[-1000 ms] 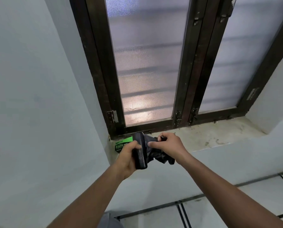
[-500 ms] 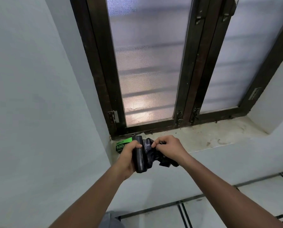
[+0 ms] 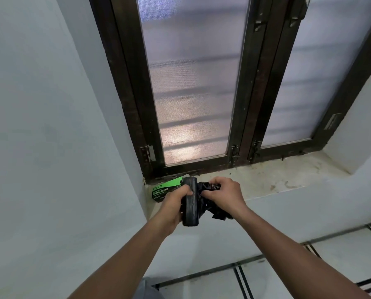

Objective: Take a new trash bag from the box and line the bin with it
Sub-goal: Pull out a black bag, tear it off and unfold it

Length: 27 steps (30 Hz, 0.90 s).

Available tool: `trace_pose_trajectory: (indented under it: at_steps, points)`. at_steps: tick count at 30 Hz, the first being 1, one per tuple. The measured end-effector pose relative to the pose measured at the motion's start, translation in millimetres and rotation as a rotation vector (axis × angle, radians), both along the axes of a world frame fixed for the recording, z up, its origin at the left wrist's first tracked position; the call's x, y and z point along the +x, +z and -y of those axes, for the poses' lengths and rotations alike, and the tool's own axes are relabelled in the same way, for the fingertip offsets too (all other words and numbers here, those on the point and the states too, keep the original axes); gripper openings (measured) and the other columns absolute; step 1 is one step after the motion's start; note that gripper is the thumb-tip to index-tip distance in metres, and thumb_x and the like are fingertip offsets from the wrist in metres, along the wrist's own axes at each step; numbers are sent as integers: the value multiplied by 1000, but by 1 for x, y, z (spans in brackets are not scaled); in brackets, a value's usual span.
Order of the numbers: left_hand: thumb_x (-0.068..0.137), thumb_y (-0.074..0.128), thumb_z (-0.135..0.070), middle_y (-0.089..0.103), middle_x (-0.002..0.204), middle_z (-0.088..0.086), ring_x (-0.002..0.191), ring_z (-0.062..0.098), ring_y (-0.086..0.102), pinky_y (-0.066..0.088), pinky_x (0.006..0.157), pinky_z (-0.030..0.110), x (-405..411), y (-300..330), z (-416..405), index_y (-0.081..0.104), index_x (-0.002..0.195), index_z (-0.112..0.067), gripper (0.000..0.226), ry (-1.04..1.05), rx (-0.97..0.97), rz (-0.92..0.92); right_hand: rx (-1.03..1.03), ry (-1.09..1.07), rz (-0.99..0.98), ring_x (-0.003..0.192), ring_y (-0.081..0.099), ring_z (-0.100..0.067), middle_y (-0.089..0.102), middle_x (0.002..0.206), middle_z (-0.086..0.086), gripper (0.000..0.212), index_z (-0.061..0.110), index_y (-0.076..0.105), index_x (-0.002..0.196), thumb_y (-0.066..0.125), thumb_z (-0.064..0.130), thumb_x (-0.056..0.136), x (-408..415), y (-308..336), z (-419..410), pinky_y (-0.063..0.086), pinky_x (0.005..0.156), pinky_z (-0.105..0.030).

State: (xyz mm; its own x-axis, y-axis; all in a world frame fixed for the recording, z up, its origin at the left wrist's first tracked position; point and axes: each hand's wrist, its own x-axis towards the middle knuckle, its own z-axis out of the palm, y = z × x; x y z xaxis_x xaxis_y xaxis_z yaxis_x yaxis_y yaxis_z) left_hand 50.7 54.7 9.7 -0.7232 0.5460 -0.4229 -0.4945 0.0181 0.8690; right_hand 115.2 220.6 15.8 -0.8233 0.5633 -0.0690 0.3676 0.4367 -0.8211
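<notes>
Left hand point(image 3: 176, 207) grips the black trash-bag roll point(image 3: 190, 203) just in front of the green box point(image 3: 166, 189); right hand point(image 3: 224, 196) pinches its loose bag end point(image 3: 218, 212). Bag not yet separated; bin out of view, lining pending.

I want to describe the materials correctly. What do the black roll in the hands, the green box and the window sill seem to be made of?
Black roll: thin plastic film, slightly glossy; the loose end crumples in soft folds.
Green box: probably printed cardboard, matte, with flat faces and white lettering.
Window sill: looks like stone or cement, pale, dull and stained; which one cannot be told.
</notes>
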Motion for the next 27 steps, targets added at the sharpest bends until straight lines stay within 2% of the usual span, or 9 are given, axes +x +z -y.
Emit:
trace_pose_trajectory:
  at_steps: [2,4,7,9,12,14,17,20,27]
  points:
    - [73,67,-24,78,106,22,99,43,75,62,89,56,1,-1,0,76,112,-9,43,18,24,-13,-22,-23,14,74,69,-9,71,80,7,10,26,73,80,80,28,73,0,-2,-1,46,55,-14]
    - [73,64,-27,78,105,20,98,43,75,62,88,53,1,-2,0,77,109,-9,42,31,43,-4,-77,-32,15,73,69,-6,72,83,8,8,26,74,82,78,26,75,1,-3,-1,45,52,-9]
    - [81,51,-37,77,106,20,93,34,73,61,79,45,-3,-2,2,73,117,-10,50,47,77,53,-189,-7,-8,77,73,-6,74,90,7,17,27,77,91,81,29,74,-1,1,0,54,61,-14]
    - [87,46,-39,76,106,19,92,33,72,58,78,42,-5,0,3,71,122,-11,51,30,81,78,-182,6,-18,75,73,-4,75,90,7,21,27,79,95,83,32,75,-2,6,-1,52,61,-13]
    - [89,68,-38,79,104,16,86,30,76,59,73,38,-3,3,3,77,110,-15,32,-20,11,42,-155,44,-35,64,70,4,76,78,10,10,28,79,84,83,34,76,-3,10,-2,43,49,-5]
    - [86,78,-31,80,100,14,83,28,77,60,69,37,-4,0,2,73,116,-14,35,-4,-51,-22,-129,63,-44,63,68,6,75,71,10,9,29,79,79,84,35,76,-2,12,0,42,48,-5]
    - [84,79,-24,80,101,14,87,29,79,62,68,38,-4,-2,2,71,117,-17,35,36,-51,-34,-94,70,-67,60,67,5,72,64,10,11,27,78,75,84,36,76,0,12,-1,40,46,-5]
    - [84,78,-23,80,102,15,88,30,79,62,66,38,-5,-3,3,71,116,-18,33,59,-45,-44,-73,89,-55,63,68,2,74,69,7,14,25,78,77,85,37,75,0,12,-2,42,46,-6]
    - [81,77,-17,81,96,16,84,29,79,60,62,32,-5,1,2,74,111,-11,31,56,-43,-90,-77,67,-35,59,68,1,73,67,5,15,23,76,72,87,35,71,0,8,-7,42,45,-8]
